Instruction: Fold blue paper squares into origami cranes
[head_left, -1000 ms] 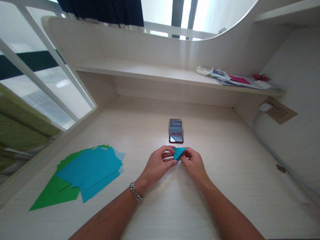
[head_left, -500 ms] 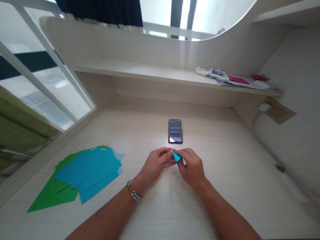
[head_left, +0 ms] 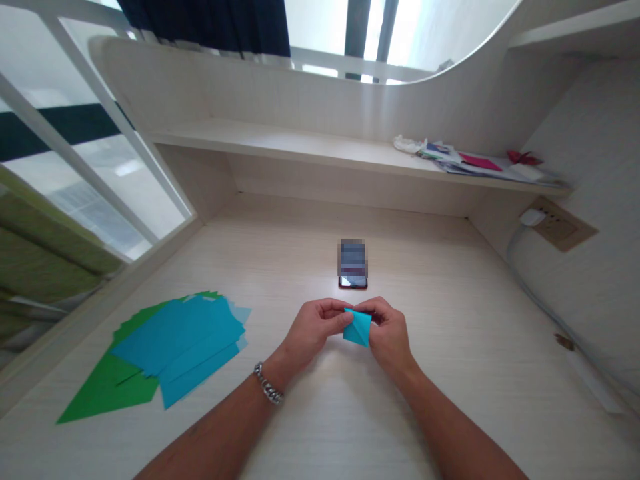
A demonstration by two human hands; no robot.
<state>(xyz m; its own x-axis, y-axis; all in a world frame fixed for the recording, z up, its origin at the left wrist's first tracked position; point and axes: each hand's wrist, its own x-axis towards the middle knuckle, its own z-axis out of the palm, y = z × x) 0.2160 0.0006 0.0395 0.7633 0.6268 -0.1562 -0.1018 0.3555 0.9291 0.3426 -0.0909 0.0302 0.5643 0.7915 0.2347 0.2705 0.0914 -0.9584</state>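
A small folded piece of blue paper is held just above the pale wooden desk, between both hands. My left hand, with a metal bracelet on its wrist, pinches the paper's upper left corner. My right hand grips its right side with closed fingers. The paper shows a diagonal crease and hangs down toward me.
A phone lies flat just beyond the hands. A fanned pile of blue and green paper sheets lies at the left. The shelf above carries papers and small items at its right end. A wall socket with a cable is at the right.
The folded paper has been turned between the fingers: a second ago it pointed up as a triangle, then was mostly hidden, and now a broad flat face hangs downward.
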